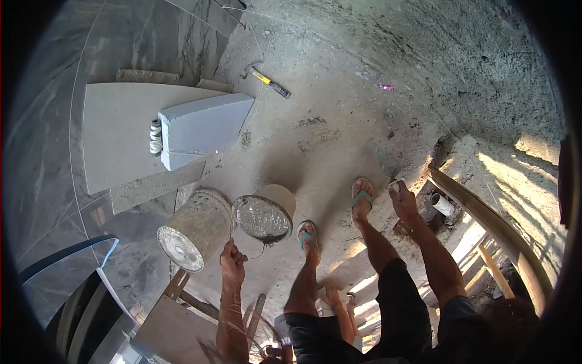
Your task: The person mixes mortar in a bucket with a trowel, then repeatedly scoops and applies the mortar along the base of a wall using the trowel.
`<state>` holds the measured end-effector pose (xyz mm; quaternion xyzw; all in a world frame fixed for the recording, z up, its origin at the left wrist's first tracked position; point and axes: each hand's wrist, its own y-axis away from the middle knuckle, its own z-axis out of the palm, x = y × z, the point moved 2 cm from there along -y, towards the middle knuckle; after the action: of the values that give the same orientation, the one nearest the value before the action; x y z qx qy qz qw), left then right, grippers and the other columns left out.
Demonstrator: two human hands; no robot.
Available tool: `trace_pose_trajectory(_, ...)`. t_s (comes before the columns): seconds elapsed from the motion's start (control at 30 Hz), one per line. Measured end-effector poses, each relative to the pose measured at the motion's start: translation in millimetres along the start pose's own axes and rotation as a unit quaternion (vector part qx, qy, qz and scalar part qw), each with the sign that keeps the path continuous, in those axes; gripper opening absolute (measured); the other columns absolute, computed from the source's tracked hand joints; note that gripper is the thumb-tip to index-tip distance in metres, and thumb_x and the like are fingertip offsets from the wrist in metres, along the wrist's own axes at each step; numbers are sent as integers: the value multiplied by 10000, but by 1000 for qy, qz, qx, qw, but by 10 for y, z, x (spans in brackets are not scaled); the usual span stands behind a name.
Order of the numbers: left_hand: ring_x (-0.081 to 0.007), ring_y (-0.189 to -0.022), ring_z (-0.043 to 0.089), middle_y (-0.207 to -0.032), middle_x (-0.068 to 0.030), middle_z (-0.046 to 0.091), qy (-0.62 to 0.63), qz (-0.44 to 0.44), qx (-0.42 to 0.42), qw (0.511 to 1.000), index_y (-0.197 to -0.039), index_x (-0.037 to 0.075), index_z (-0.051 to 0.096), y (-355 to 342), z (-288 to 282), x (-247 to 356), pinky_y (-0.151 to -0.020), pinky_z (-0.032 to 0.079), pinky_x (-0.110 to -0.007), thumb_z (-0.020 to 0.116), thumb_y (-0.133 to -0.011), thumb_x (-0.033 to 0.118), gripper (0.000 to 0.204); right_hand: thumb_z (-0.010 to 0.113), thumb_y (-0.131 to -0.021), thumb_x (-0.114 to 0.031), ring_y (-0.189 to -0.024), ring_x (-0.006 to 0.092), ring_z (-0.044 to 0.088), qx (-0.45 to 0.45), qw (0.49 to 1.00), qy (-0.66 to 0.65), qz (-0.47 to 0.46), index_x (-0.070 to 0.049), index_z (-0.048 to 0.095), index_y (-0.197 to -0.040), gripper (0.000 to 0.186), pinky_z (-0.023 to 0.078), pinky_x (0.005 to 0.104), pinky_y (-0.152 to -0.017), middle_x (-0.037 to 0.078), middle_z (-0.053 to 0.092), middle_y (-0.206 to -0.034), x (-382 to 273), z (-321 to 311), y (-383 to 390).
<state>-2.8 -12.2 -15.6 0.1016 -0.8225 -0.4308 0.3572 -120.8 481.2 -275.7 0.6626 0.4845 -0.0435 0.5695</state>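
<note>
My left hand (232, 259) is closed around the thin wire handle of a bucket (280, 199). That bucket tilts toward me, and its mouth shows a wet-looking grey mix (262, 219). Right beside it, a second bucket (197, 221), crusted with dried mortar, has its round base facing me. Off to the right, my right hand (405, 201) grips a small pale handle. A thin grey-green blade (384, 159) lies just beyond it, so it looks like a trowel, though the blade blends into the floor.
A claw hammer (271, 82) lies on the rough floor ahead. At left, a grey block (206, 130) and a string spool (156, 138) rest on a large tile (115, 142). A wooden pole (494, 221) and white pipe (443, 205) stand right. Another person's limb (345, 318) shows below.
</note>
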Motion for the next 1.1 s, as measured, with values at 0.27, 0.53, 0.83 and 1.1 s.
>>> trace_pose_trajectory(0.27,-58,-594,308,-667,70,348,-57,73,-282,955,-744,158,454,-676,2684,-191,-586,307,-274,693,-888,320,323,568,-933,-206,-879,518,622,139,960,189,-152,-78,466,-1266,371,500,566,-753,290,653,-906,-958,-1456,-1605)
trace_pose_trajectory(0.53,-116,-790,630,-821,-21,605,-138,136,-447,873,-1053,25,536,-1469,2672,477,-747,517,-272,666,-926,39,182,546,-938,-181,-942,487,637,250,881,302,-267,-79,508,-1272,351,519,538,-781,282,664,-1002,-2579,-869,-4251)
trace_pose_trajectory(0.83,-306,-1027,673,-1020,-162,693,-475,413,-157,761,-1279,29,523,-1519,2041,723,-888,524,-388,712,-888,142,449,512,-962,-206,-966,483,658,279,842,379,-264,-43,487,-1265,346,532,552,-825,295,667,-997,-3153,-373,-5598)
trace_pose_trajectory(1.1,-330,-1079,651,-1017,-156,697,-506,419,-93,748,-1260,57,570,-1109,1485,575,-1134,332,-541,678,-919,292,428,527,-941,-176,-976,471,668,190,842,422,-276,1,454,-1297,404,529,554,-839,315,671,-1015,-3091,-663,-4766)
